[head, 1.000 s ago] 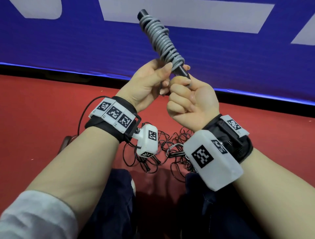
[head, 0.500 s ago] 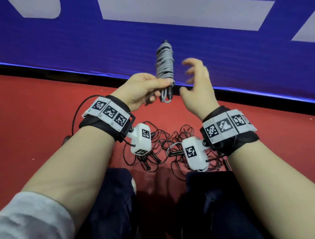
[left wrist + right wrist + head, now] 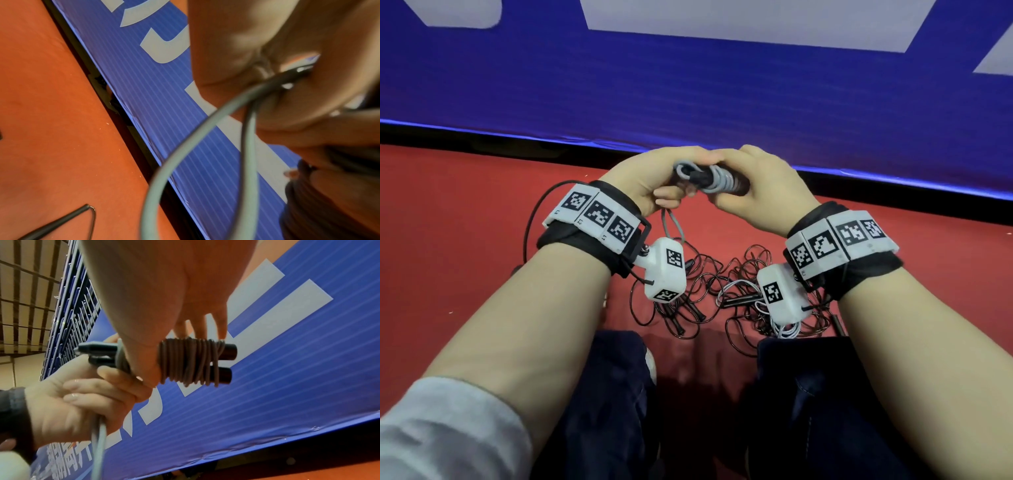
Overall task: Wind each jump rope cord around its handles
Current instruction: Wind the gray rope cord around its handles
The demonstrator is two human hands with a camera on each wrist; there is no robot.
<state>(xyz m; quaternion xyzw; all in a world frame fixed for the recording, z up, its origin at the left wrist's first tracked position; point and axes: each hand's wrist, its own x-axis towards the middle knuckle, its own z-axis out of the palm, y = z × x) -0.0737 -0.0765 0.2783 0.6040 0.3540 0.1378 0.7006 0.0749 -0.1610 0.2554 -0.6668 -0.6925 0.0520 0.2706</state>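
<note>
A grey jump rope (image 3: 717,178) lies level between my hands above the red floor, its cord wound in several turns round its two black handles (image 3: 226,352). My right hand (image 3: 755,192) grips the wound bundle (image 3: 189,361), thumb underneath and fingers over the top. My left hand (image 3: 654,181) holds the handles' narrow ends (image 3: 96,350) and pinches the last cord loop (image 3: 673,228). That loop (image 3: 185,146) hangs slack below the left hand. The palms hide part of the bundle.
A tangle of thin black jump ropes (image 3: 698,291) and a white-corded one (image 3: 739,291) lies on the red floor (image 3: 465,240) in front of my knees. One black handle (image 3: 57,222) lies loose at the left. A blue banner wall (image 3: 688,96) stands close behind.
The grey bundle has come down from upright to level. My right hand, open beside it half a second ago, now grips it. A cord loop now hangs from my left hand.
</note>
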